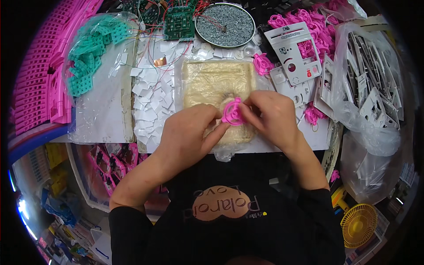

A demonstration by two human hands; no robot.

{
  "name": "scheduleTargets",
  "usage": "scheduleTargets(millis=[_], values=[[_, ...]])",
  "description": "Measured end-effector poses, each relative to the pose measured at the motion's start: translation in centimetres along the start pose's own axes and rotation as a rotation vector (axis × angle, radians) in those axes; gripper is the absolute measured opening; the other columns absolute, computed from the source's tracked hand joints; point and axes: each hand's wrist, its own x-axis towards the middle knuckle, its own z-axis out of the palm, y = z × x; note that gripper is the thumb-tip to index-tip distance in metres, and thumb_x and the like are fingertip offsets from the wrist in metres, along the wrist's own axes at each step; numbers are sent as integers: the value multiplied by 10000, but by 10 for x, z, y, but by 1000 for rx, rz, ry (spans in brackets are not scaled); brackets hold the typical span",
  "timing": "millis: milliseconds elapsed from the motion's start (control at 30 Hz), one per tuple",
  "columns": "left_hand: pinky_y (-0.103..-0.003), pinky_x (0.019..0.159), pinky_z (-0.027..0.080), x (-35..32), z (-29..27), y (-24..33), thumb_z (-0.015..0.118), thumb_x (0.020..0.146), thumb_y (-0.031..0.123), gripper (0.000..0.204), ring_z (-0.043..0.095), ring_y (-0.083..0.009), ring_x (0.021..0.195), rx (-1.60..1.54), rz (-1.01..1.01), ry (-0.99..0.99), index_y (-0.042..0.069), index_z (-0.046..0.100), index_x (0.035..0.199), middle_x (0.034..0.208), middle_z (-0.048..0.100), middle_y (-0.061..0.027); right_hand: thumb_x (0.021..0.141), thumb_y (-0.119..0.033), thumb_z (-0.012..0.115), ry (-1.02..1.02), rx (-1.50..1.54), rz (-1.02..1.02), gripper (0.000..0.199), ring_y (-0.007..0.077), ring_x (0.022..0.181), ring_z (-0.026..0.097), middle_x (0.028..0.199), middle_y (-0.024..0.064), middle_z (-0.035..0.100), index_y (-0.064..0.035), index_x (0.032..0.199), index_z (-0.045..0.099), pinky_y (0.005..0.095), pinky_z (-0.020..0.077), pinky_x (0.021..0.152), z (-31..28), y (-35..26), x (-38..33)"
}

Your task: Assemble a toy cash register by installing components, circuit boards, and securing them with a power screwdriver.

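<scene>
Between my two hands is a small pink plastic ring-shaped part [232, 112], held above a cream pad wrapped in clear plastic [216, 79]. My left hand [190, 130] pinches its left edge with thumb and forefinger. From the other side, the fingertips of my right hand [271, 115] grip its right edge. A similar pink part [263, 64] lies just beyond the pad, to the right. White printed plastic panels [295, 53] rest past my right hand. Small white square pieces [152, 95] are scattered left of the pad.
A round tray of small metal screws [225, 26] and a green circuit board with red wires [179, 23] are at the back. Teal parts in a bag [88, 57] and stacked pink parts [42, 57] stand left. A bag of white panels [371, 79] and a yellow fan [358, 225] are right.
</scene>
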Motion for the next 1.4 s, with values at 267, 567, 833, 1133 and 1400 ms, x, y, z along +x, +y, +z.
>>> scheduleTargets(millis=[267, 567, 833, 1133, 1400], values=[[-527, 1062, 359, -10, 23, -5, 787, 806, 328, 463, 561, -245, 1178, 417, 278, -2, 64, 699, 1175, 1188, 651, -70, 869, -212, 709, -204, -216, 52, 181, 333, 709, 675, 744, 115, 664, -66, 825, 612, 443, 520, 601, 12, 2, 15], [-554, 1034, 374, 0, 6, -25, 794, 786, 339, 458, 591, -270, 1143, 230, 295, 15, 108, 677, 1164, 1221, 644, -74, 979, -234, 537, -359, 1933, -810, 369, 204, 554, 574, 607, 60, 560, -62, 656, 587, 411, 567, 630, -105, -98, 52], [-368, 725, 530, -21, -188, -161, 670, 954, 280, 294, 688, -255, 802, 869, -487, 403, 0, 696, 1041, 951, 737, -136, 1033, -214, 415, -408, 2061, -1008, 476, 174, 523, 532, 578, 44, 501, -87, 587, 517, 451, 593, 644, -133, -84, 13], [-343, 722, 510, -40, -299, -169, 666, 952, 455, 440, 668, -191, 731, 605, -577, 720, 31, 752, 1034, 805, 735, -86, 1033, -208, 403, -456, 2087, -948, 477, 174, 516, 511, 574, 43, 483, -90, 582, 504, 464, 597, 662, -126, -89, 24], [-415, 1009, 494, -83, -343, -272, 732, 830, 623, 924, 637, -400, 1206, 646, -1051, 253, -117, 550, 1354, 1311, 628, -317, 1033, -203, 393, -520, 2060, -911, 478, 175, 509, 493, 570, 41, 467, -92, 578, 492, 476, 599, 678, -111, -96, 39]])
